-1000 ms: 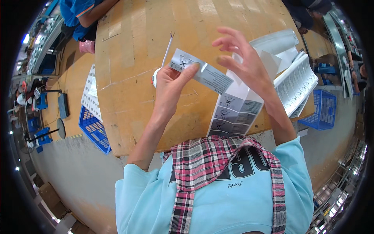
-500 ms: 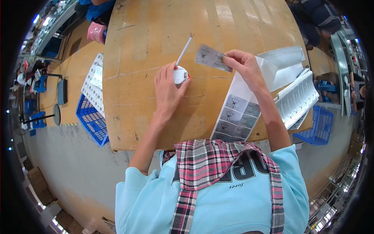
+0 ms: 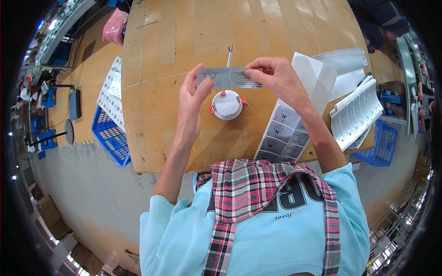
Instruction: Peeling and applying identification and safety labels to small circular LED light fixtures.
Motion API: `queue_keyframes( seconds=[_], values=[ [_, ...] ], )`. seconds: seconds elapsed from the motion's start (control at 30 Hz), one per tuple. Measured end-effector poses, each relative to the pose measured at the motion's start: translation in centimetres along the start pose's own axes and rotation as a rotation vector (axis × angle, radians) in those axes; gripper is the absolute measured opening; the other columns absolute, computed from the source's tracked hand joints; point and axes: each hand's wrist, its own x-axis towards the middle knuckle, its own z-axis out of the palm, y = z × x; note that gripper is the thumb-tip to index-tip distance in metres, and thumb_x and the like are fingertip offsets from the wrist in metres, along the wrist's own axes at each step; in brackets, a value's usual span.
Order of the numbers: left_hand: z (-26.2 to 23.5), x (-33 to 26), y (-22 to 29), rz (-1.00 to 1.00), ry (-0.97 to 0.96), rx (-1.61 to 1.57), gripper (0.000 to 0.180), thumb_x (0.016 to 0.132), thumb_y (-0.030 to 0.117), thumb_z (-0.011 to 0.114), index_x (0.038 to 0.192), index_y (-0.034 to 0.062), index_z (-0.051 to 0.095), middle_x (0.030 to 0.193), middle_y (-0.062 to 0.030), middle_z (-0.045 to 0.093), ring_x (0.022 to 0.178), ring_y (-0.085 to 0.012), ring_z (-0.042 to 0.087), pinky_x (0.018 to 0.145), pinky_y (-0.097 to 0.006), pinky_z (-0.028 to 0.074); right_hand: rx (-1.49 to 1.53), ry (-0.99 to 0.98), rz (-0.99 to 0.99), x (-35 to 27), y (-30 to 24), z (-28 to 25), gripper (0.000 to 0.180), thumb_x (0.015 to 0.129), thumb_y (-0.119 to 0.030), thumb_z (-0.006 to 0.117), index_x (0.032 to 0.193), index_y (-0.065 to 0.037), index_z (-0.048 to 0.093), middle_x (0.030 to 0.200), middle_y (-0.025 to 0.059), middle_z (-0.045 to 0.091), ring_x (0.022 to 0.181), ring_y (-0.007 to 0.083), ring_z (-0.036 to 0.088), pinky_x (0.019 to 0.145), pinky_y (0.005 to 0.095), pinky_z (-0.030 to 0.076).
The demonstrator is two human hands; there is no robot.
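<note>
A grey printed label (image 3: pixel 230 79) is stretched level between my two hands. My left hand (image 3: pixel 190 92) pinches its left end, thumb on the front. At the other end, my right hand (image 3: pixel 275 76) grips it between thumb and fingers. Just below the label, a round white downlight (image 3: pixel 227 106) with red clips at its sides lies on the table. Its white cable (image 3: pixel 229 60) runs up behind the label and shows bare wire ends beyond it. Beside my right forearm lies a strip of grey labels (image 3: pixel 279 131) on white backing paper.
More backing paper (image 3: pixel 338 69) and a stack of label sheets (image 3: pixel 357 110) lie on the wooden table (image 3: pixel 165 133) at right. A blue basket (image 3: pixel 110 142) with a perforated white tray (image 3: pixel 113 94) stands left; another blue basket (image 3: pixel 380 142) stands right. A person (image 3: pixel 384 20) is at the far right.
My left hand has let go of the downlight and taken the label's left end. My right hand has brought the label left, over the cable. The downlight now sits with its clips at both sides.
</note>
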Motion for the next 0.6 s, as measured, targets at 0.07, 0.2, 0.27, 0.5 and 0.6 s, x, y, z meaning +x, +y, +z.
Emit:
queue_keyframes(
  seconds=[0.07, 0.2, 0.27, 0.5, 0.6],
  values=[
    [0.7, 0.8, 0.3, -0.084, -0.051, 0.003, 0.048, 0.089, 0.03, 0.067, 0.123, -0.0009, 0.055, 0.111, -0.0058, 0.061, 0.103, -0.0114, 0.054, 0.087, -0.027, 0.041, -0.022, 0.026, -0.005, -0.2, 0.0, 0.3, 0.023, 0.086, -0.017, 0.066, 0.093, 0.005, 0.07, 0.074, 0.0062, 0.067, 0.068, 0.0103, 0.059, 0.064, 0.0252, 0.048],
    [0.0, 3.0, -1.4, -0.08, -0.092, 0.069, 0.023, 0.087, 0.021, 0.071, 0.099, 0.0014, 0.066, 0.091, -0.0026, 0.066, 0.088, -0.0091, 0.058, 0.083, -0.026, 0.042, -0.077, 0.081, 0.009, -0.3, 0.9, 0.3, 0.022, 0.085, -0.016, 0.067, 0.094, 0.005, 0.07, 0.075, 0.0078, 0.068, 0.068, 0.0117, 0.061, 0.065, 0.0257, 0.048],
    [0.1, 3.4, -1.9, -0.07, -0.038, 0.035, 0.014, 0.086, 0.017, 0.072, 0.085, 0.0036, 0.068, 0.081, -0.0007, 0.067, 0.079, -0.0077, 0.058, 0.081, -0.025, 0.043, -0.069, 0.1, 0.016, -0.2, 1.6, 0.6, 0.022, 0.085, -0.015, 0.067, 0.094, 0.005, 0.07, 0.075, 0.0083, 0.068, 0.069, 0.012, 0.061, 0.065, 0.0256, 0.049],
    [-0.4, 4.2, -3.2, -0.047, -0.022, 0.003, 0.014, 0.085, 0.017, 0.073, 0.085, 0.0038, 0.068, 0.077, -0.0002, 0.066, 0.073, -0.0054, 0.055, 0.072, -0.024, 0.041, -0.051, 0.147, -0.034, 0.0, 2.4, 1.3, 0.022, 0.085, -0.016, 0.067, 0.095, 0.004, 0.07, 0.079, 0.01, 0.07, 0.07, 0.0133, 0.062, 0.067, 0.0258, 0.05],
    [-0.5, 4.5, -3.3, -0.054, -0.032, -0.025, 0.014, 0.085, 0.016, 0.073, 0.086, 0.0032, 0.068, 0.077, -0.0007, 0.066, 0.072, -0.0056, 0.056, 0.073, -0.024, 0.042, -0.052, 0.157, -0.042, 0.1, 2.5, 1.4, 0.022, 0.085, -0.016, 0.067, 0.096, 0.004, 0.07, 0.079, 0.0098, 0.07, 0.07, 0.0133, 0.062, 0.067, 0.0259, 0.05]
  ],
)
